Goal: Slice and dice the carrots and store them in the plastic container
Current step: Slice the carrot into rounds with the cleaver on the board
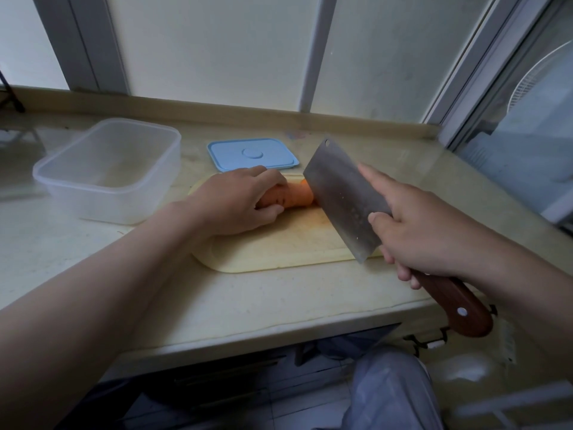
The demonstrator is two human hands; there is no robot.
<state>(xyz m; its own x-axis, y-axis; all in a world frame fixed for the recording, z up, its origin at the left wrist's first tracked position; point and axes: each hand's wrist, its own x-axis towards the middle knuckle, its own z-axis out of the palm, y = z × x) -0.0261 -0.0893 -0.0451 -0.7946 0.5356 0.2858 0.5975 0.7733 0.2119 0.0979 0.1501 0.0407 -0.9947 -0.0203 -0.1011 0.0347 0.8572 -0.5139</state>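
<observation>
An orange carrot (296,195) lies on a pale cutting board (279,243) on the counter. My left hand (235,203) grips the carrot's left part, fingers curled over it. My right hand (428,231) holds a steel cleaver (344,197) by its brown wooden handle (455,302), index finger stretched along the blade. The blade stands against the carrot's right end, hiding what lies behind it. A clear plastic container (108,169) stands to the left of the board with nothing in it. Its blue lid (252,152) lies flat behind the board.
The beige counter (248,299) ends at a front edge close to me, with my knee (390,386) below it. A window wall rises right behind the lid. At the right edge a white fan (545,76) shows through glass.
</observation>
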